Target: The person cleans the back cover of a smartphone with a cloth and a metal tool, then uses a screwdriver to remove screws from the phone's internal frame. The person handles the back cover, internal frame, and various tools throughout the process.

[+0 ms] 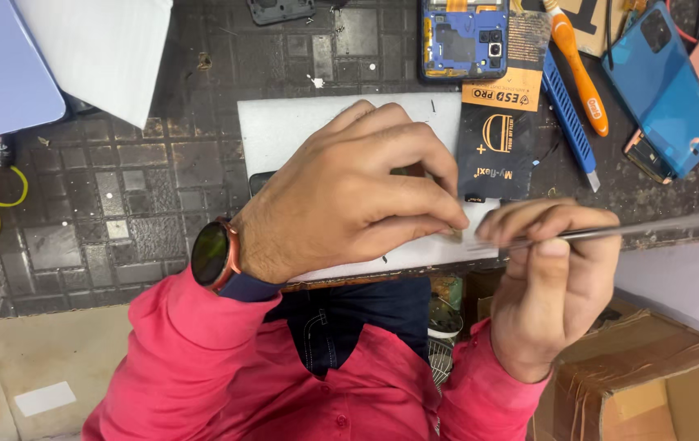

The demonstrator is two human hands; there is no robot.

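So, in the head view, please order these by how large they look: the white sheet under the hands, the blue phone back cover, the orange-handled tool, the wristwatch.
1. white sheet, partly hidden by the hands
2. blue phone back cover
3. orange-handled tool
4. wristwatch, though it lies nearer the camera, so this is unsure
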